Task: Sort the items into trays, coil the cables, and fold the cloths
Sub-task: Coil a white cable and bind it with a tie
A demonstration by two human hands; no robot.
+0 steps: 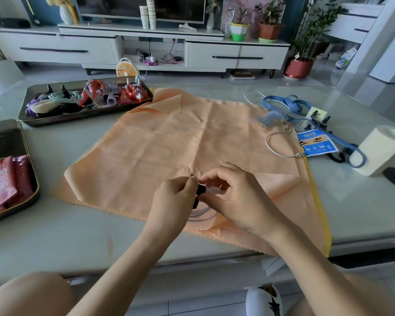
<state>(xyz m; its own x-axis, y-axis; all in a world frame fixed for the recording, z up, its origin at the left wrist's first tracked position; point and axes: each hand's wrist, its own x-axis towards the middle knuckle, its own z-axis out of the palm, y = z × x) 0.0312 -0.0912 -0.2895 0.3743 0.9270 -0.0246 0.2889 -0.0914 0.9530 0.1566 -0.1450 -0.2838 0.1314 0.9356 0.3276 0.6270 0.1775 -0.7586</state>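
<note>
Pinching a black strap between them, left hand and right hand meet, coiled cable looping just beneath.

table: smooth, glossy, pale stone look
cloth: matt woven fabric, creased, edges pinked
far tray: dark polished metal
near tray: polished metal, mirror-like floor
red packets: glossy foil-like wrap
coiled cable: smooth pale plastic sheath
black tie: matt
blue strap: matt woven webbing
</note>
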